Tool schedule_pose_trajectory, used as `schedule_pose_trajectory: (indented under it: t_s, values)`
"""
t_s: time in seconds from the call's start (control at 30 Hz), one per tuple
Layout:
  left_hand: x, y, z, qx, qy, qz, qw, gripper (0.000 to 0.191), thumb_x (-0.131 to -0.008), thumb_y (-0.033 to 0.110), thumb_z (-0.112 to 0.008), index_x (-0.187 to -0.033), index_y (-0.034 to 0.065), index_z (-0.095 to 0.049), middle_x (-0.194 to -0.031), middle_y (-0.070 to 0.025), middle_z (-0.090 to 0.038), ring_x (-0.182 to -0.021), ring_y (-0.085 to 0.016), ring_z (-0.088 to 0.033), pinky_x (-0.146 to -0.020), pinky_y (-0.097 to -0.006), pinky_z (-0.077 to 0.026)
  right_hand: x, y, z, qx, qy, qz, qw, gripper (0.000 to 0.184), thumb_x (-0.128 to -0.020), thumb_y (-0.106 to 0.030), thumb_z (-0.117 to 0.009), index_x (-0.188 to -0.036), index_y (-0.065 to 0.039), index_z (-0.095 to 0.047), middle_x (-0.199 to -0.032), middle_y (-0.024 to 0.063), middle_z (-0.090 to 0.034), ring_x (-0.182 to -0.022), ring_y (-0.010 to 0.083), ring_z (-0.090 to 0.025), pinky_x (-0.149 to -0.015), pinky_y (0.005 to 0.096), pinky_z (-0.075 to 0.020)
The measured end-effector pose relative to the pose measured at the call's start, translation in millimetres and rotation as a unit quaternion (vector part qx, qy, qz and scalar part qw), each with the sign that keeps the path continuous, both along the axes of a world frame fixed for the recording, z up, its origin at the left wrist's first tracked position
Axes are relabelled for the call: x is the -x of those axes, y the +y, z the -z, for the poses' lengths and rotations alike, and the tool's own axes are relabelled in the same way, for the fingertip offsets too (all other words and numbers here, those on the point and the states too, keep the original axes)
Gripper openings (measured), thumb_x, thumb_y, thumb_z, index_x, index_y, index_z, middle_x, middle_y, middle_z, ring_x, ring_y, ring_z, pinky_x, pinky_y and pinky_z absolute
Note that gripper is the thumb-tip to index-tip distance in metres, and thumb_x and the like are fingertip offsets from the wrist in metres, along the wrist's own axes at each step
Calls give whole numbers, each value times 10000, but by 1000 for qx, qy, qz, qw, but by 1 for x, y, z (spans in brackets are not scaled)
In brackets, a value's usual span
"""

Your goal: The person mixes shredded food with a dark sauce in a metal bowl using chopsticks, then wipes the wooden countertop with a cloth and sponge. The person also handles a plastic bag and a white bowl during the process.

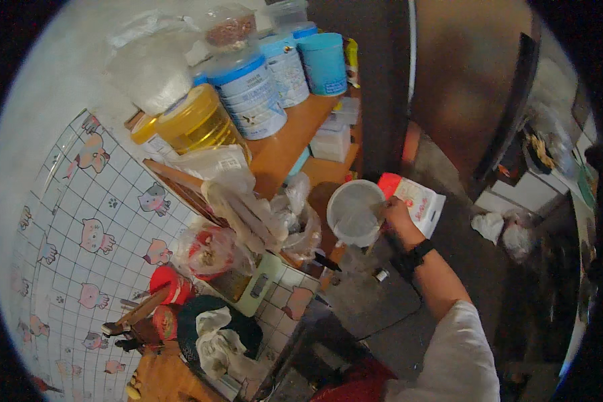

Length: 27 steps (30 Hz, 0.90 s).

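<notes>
My right hand (395, 214), with a black watch on the wrist, reaches forward and grips the right edge of a whitish plastic bucket (350, 193). Its open top faces me, and the inside looks pale and blurred, so I cannot tell what it holds. Just beyond my fingers stands a red and white printed bag (422, 201). Left of the bucket sits a clear plastic bag (301, 226) with unclear contents. My left hand is out of view.
A wooden shelf (291, 140) carries milk powder tins (251, 98) and a jug of yellow oil (201, 123). On the counter are a pale green kitchen scale (259, 284), a dark basket (188, 314) with a whitish cloth (221, 346), and a knife block (140, 321). A cable (389, 321) crosses the floor.
</notes>
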<state>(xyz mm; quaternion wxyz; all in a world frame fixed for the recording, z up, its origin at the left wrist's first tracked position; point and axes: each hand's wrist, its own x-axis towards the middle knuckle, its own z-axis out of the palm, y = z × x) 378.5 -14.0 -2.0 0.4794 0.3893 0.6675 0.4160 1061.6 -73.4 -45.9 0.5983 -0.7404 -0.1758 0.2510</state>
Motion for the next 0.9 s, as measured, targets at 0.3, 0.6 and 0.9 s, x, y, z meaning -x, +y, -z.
schedule_pose_trajectory:
  t_s: [0.3,0.6,0.9]
  values:
    - [1,-82,-20,-11,-80,-47,996,185,-852,238,-546,-895,59,-523,-649,-63,-550,-476,-156,-516,-391,-288,-435,-103,150,150,124,-319,-112,933,212,-769,-204,-545,-796,3,-574,-737,135,-604,-584,260,-588,-475,382,-475]
    - [-11,-123,-36,26,51,-257,965,161,-835,193,-560,-901,47,-555,-690,-22,-548,-554,-108,-498,-491,-239,-404,-146,222,176,148,-382,-162,898,257,-819,-260,-506,-901,-22,-561,-820,122,-610,-573,230,-570,-469,345,-452]
    - [53,-135,15,30,7,-239,970,221,-834,203,-550,-956,19,-558,-715,-58,-584,-529,-125,-537,-456,-247,-418,-58,161,142,-31,-135,-31,990,294,-841,-280,-492,-1009,-40,-521,-866,106,-594,-568,191,-548,-467,303,-426]
